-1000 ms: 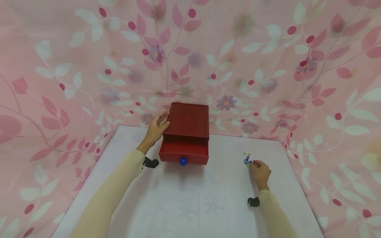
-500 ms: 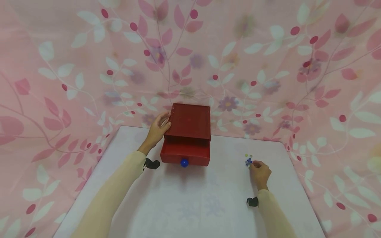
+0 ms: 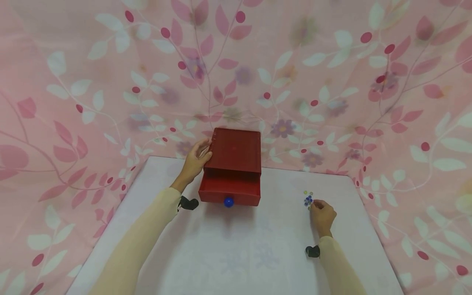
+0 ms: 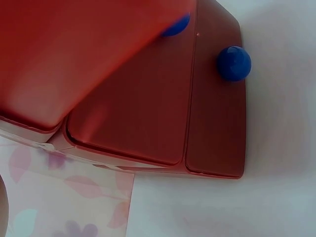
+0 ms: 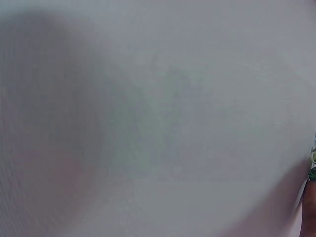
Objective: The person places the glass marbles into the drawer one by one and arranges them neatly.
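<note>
A red drawer cabinet (image 3: 236,149) stands toward the back, its top drawer (image 3: 230,197) pulled out by a blue knob (image 3: 228,202) on its front. My left hand (image 3: 194,164) rests against the cabinet's left side, thumb at the top edge. The left wrist view shows two lower drawer fronts (image 4: 217,113) closed beneath the pulled-out one. To the right lies a small cluster of blue, green and yellow glass marbles (image 3: 307,200). My right hand (image 3: 323,215) has curled fingers right at the cluster; I cannot tell whether they pinch a marble. Marbles (image 5: 313,170) show at the right wrist view's edge.
A white cloth (image 3: 206,254) with faint flower marks covers the table. Pink floral fabric (image 3: 236,61) hangs behind and on both sides, close behind the cabinet. Dark wrist cameras (image 3: 188,203) sit at both sleeves.
The view has shifted slightly. The left hand keeps its place on the cabinet, and the right fingers make only small movements at the marbles.
</note>
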